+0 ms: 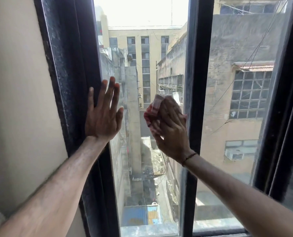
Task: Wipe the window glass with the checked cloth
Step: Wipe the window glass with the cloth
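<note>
A cream plaster wall [19, 100] fills the left side of the view, meeting a wide black window frame [65, 74] whose surface is dusty and scuffed. To its right stands the tall pane of window glass [142, 69], and beyond that a black vertical mullion [193, 65] divides it from a second pane [236, 134]; another dark frame member [282, 117] closes the right edge. Through the glass, weathered concrete buildings drop to a narrow alley far below, with cables crossing in front of the right-hand block.

The left hand [102, 115] lies flat and spread, palm forward, its heel over the black frame and its fingers reaching onto the left edge of the glass; it holds nothing. The right hand [171, 129] presses against the same pane close beside the mullion, fingers curled over the checked cloth [150, 113], which is bunched between palm and glass. Red and white folds poke out above and to the left of the fingers. A thin dark thread bracelet [190, 156] circles the right wrist.

Most of the cloth is hidden behind the hand, so its check pattern barely shows. The right hand and cloth are blurred. The top of the window and its sill are cut off by the view's edges, and both forearms run out of the bottom corners.
</note>
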`<state>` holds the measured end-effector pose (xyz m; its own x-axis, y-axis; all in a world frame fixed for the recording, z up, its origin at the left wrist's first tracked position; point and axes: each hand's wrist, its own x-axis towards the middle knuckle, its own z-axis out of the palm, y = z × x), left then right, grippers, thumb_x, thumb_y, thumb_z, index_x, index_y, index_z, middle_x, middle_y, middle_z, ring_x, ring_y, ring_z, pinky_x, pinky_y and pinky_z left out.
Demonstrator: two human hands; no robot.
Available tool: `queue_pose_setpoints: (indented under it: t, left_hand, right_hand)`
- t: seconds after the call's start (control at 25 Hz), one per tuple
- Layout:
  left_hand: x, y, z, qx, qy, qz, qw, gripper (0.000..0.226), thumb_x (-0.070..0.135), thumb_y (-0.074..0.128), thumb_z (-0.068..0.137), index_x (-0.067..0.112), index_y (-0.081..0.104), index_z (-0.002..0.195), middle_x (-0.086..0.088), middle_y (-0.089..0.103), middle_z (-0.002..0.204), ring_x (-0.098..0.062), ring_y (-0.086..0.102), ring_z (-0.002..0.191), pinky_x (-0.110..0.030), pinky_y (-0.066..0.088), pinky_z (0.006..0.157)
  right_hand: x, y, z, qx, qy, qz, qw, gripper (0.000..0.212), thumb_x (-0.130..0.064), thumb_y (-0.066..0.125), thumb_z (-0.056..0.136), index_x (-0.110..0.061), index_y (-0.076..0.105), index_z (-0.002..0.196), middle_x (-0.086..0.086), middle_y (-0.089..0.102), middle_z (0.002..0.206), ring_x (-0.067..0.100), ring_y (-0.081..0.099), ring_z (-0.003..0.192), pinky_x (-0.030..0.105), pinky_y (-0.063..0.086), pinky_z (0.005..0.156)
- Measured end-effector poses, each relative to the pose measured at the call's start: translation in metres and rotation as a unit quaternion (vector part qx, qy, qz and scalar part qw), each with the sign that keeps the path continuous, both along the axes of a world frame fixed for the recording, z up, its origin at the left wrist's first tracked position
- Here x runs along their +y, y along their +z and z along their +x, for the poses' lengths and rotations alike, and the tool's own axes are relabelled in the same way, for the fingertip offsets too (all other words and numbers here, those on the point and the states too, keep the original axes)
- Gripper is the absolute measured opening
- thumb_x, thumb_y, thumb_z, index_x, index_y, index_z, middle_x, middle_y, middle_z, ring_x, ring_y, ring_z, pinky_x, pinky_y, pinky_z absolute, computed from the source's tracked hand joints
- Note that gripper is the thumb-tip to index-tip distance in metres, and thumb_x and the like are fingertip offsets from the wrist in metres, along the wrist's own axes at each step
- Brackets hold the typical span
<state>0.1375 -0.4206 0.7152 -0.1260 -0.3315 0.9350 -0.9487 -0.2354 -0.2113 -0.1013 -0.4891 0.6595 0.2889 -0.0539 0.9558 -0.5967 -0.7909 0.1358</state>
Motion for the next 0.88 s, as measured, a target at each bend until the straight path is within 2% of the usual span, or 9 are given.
queue_pose_setpoints:
  t: [0.16, 0.32, 0.4, 0.52, 0.6, 0.72, 0.76, 0.8, 0.88]
  left_hand:
    - [0.004, 0.001, 0.000, -0.005, -0.007, 0.006, 1.000, 0.073, 0.049, 0.019, 0.110, 0.014, 0.004, 0.171, -0.010, 0.005, 0.182, -0.022, -0.006, 0.166, -0.059, 0.005, 0.135]
    - [0.001, 0.003, -0.002, 0.000, -0.019, -0.001, 1.000, 0.073, 0.050, 0.014, 0.109, 0.013, 0.005, 0.171, -0.011, 0.006, 0.181, -0.027, 0.002, 0.169, -0.060, 0.006, 0.135]
    - [0.002, 0.003, -0.002, 0.001, -0.020, 0.012, 1.000, 0.072, 0.047, 0.018, 0.109, 0.013, 0.005, 0.171, -0.011, 0.006, 0.181, -0.029, 0.006, 0.169, -0.060, 0.004, 0.135]
    - [0.014, 0.007, -0.007, 0.022, -0.004, 0.061, 0.998, 0.073, 0.043, 0.027, 0.111, 0.013, 0.000, 0.171, -0.010, -0.003, 0.182, -0.028, 0.000, 0.169, -0.060, 0.001, 0.135]
    - [0.023, 0.011, -0.017, 0.039, 0.002, 0.072, 0.997, 0.075, 0.040, 0.033, 0.110, 0.011, 0.000, 0.171, -0.011, -0.004, 0.182, -0.029, 0.001, 0.169, -0.061, 0.002, 0.135]
    - [0.032, 0.006, -0.050, 0.055, -0.037, 0.027, 0.997, 0.077, 0.029, 0.047, 0.103, 0.006, 0.015, 0.169, -0.014, 0.011, 0.180, -0.033, 0.014, 0.167, -0.064, 0.006, 0.133]
    - [0.029, 0.002, -0.064, 0.046, -0.054, 0.018, 0.997, 0.077, 0.027, 0.048, 0.101, 0.005, 0.017, 0.168, -0.015, 0.014, 0.180, -0.034, 0.017, 0.167, -0.064, 0.007, 0.133]
    - [0.024, -0.002, -0.082, 0.031, -0.068, 0.019, 0.997, 0.076, 0.027, 0.049, 0.102, 0.005, 0.017, 0.168, -0.015, 0.016, 0.179, -0.033, 0.018, 0.167, -0.065, 0.009, 0.133]
    - [0.006, -0.008, -0.123, 0.005, -0.092, 0.023, 0.996, 0.074, 0.029, 0.046, 0.105, 0.006, 0.016, 0.168, -0.015, 0.016, 0.180, -0.032, 0.017, 0.167, -0.063, 0.011, 0.134]
  right_hand:
    - [0.003, -0.050, -0.044, 0.293, -0.008, -0.084, 0.952, 0.047, -0.033, 0.058, 0.104, -0.010, 0.064, 0.145, 0.013, 0.057, 0.157, 0.029, 0.040, 0.157, 0.047, 0.034, 0.131]
    - [-0.008, -0.010, -0.028, 0.062, -0.021, -0.013, 0.998, 0.053, -0.031, 0.054, 0.107, -0.009, 0.051, 0.155, 0.011, 0.033, 0.172, 0.027, 0.017, 0.166, 0.049, 0.020, 0.135]
    - [-0.006, -0.018, -0.003, 0.048, -0.020, 0.006, 0.999, 0.058, -0.029, 0.058, 0.105, -0.011, 0.046, 0.159, 0.011, 0.032, 0.173, 0.027, 0.016, 0.167, 0.050, 0.019, 0.135]
    - [0.007, -0.058, -0.030, 0.368, -0.009, -0.014, 0.930, 0.054, -0.028, 0.053, 0.103, -0.018, 0.051, 0.156, 0.006, 0.043, 0.170, 0.025, 0.026, 0.164, 0.049, 0.026, 0.133]
    - [0.026, -0.070, -0.061, 0.394, -0.015, 0.037, 0.918, 0.051, -0.026, 0.055, 0.101, -0.017, 0.058, 0.151, 0.006, 0.050, 0.166, 0.026, 0.035, 0.161, 0.051, 0.035, 0.129]
    - [0.067, -0.078, -0.085, 0.121, 0.062, 0.200, 0.970, 0.048, -0.021, 0.055, 0.108, -0.011, 0.054, 0.155, 0.011, 0.051, 0.164, 0.029, 0.043, 0.157, 0.048, 0.041, 0.126]
    - [0.080, -0.075, -0.090, -0.021, 0.126, 0.296, 0.947, 0.043, -0.019, 0.055, 0.110, -0.013, 0.056, 0.153, 0.012, 0.056, 0.159, 0.034, 0.050, 0.151, 0.048, 0.047, 0.121]
    - [0.091, -0.066, -0.096, -0.183, 0.201, 0.412, 0.869, 0.036, -0.019, 0.055, 0.111, -0.016, 0.063, 0.146, 0.014, 0.066, 0.149, 0.040, 0.061, 0.140, 0.051, 0.055, 0.112]
    - [0.100, -0.039, -0.111, -0.420, 0.316, 0.569, 0.633, 0.025, -0.023, 0.056, 0.110, -0.016, 0.071, 0.129, 0.019, 0.074, 0.132, 0.044, 0.071, 0.120, 0.056, 0.058, 0.106]
